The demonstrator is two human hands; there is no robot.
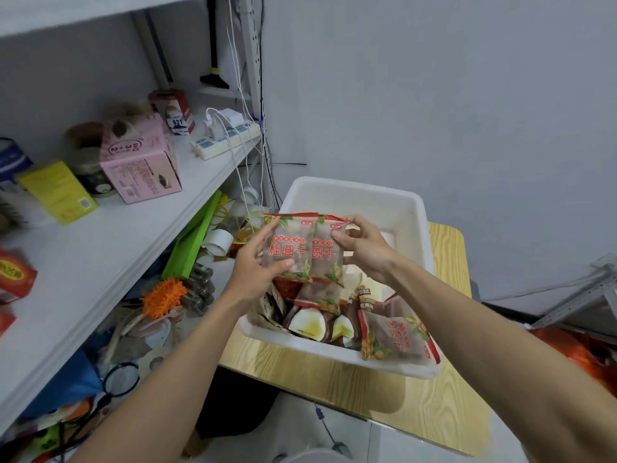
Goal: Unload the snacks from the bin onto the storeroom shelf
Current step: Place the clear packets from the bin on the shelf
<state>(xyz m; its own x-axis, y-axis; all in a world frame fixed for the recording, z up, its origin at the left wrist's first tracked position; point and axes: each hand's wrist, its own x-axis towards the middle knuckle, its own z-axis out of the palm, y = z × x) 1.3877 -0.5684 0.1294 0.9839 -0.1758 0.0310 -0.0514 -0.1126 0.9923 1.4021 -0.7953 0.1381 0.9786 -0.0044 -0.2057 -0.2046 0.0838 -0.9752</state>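
Observation:
A white bin (pixel 350 192) stands on a small wooden table (pixel 444 389) and holds several snack packets. Above the bin's left side I hold up two brown packets with red lettering, side by side. My left hand (pixel 257 265) grips the left packet (pixel 287 242) by its lower part. My right hand (pixel 364 248) pinches the right packet (pixel 325 259) at its upper right corner. A third packet of the same kind (pixel 397 335) leans over the bin's front right rim. The white storeroom shelf (pixel 110 242) runs along the left.
On the shelf stand a pink carton (pixel 140 158), a yellow box (pixel 56 192), a red carton (pixel 173 111), a power strip (pixel 227 138) with chargers and a red box (pixel 15 274) at the left edge. The lower shelf is cluttered with tape rolls, an orange brush and green strips.

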